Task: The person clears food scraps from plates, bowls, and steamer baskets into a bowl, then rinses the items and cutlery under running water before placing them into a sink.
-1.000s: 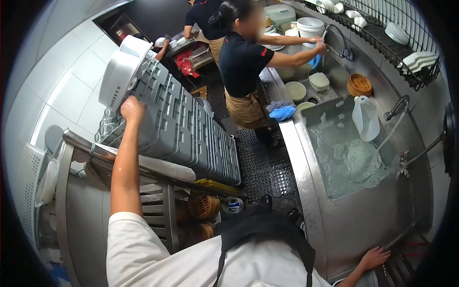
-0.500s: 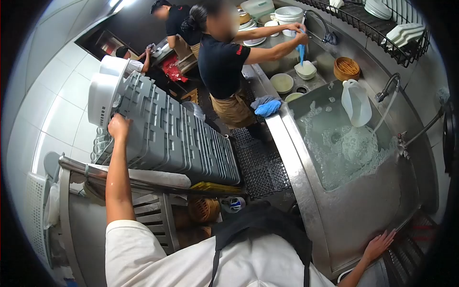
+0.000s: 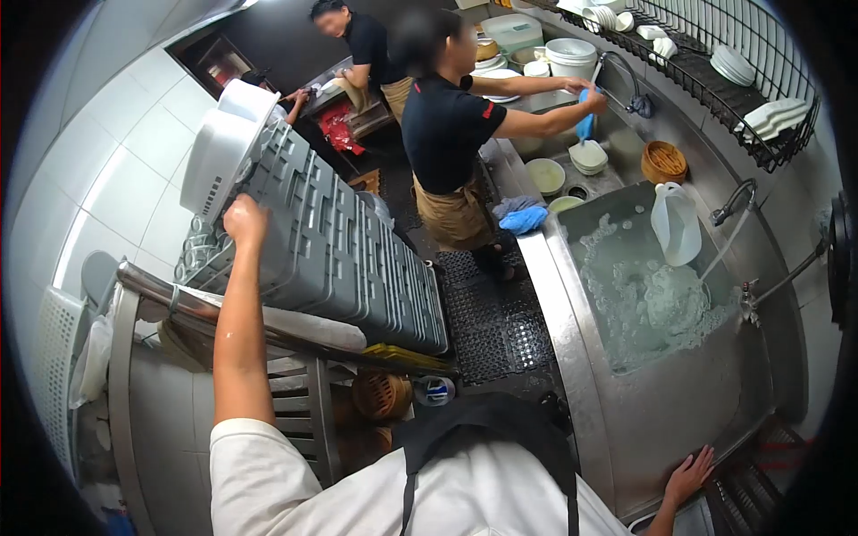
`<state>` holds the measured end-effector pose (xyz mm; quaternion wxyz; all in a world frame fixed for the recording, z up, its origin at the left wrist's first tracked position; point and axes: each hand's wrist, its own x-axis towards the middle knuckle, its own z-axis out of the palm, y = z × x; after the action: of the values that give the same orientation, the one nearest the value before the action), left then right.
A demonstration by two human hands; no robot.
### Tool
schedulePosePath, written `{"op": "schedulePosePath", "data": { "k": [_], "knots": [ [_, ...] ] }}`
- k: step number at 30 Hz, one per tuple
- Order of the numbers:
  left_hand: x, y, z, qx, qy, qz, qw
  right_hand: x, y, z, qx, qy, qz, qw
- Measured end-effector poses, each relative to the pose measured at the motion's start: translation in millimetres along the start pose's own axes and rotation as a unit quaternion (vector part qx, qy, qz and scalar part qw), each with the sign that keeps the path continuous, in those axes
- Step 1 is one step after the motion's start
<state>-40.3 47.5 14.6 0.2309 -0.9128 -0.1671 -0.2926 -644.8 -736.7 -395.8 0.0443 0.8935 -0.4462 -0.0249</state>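
Note:
My left hand (image 3: 245, 220) is closed at the top edge of the stacked grey crates (image 3: 313, 241), beside a white plastic tub (image 3: 228, 152). What its fingers grip is too small to make out. Far to the right, my right hand (image 3: 689, 475) lies with its fingers spread on the edge of the steel counter (image 3: 679, 411). Nothing is held in it. Beyond the counter, a sink of foamy water (image 3: 626, 295) holds a translucent jug (image 3: 676, 225), and water runs from a hose.
A co-worker (image 3: 451, 134) stands at the far basin, holding a blue cloth (image 3: 587, 116) above white bowls (image 3: 587, 158). Two more people are behind. A wire rack (image 3: 715, 80) with dishes hangs at upper right. Black mats (image 3: 492, 322) cover the floor.
The view has shifted a little. The co-worker's hands have moved slightly apart. My left hand remains at the crates and my right hand at the counter's edge.

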Motion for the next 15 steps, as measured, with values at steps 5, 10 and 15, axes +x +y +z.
{"op": "schedulePosePath", "data": {
  "k": [5,10,15],
  "knots": [
    [1,0,0,0.004,-0.01,-0.008,1.0,4,5,5,-0.011,-0.004,0.0,1.0],
    [0,5,-2,0.027,-0.004,-0.005,1.0,5,12,20,-0.009,0.02,-0.007,1.0],
    [1,3,-2,0.04,-0.025,-0.005,0.999,7,9,15,-0.022,0.004,-0.007,1.0]
  ]
}}
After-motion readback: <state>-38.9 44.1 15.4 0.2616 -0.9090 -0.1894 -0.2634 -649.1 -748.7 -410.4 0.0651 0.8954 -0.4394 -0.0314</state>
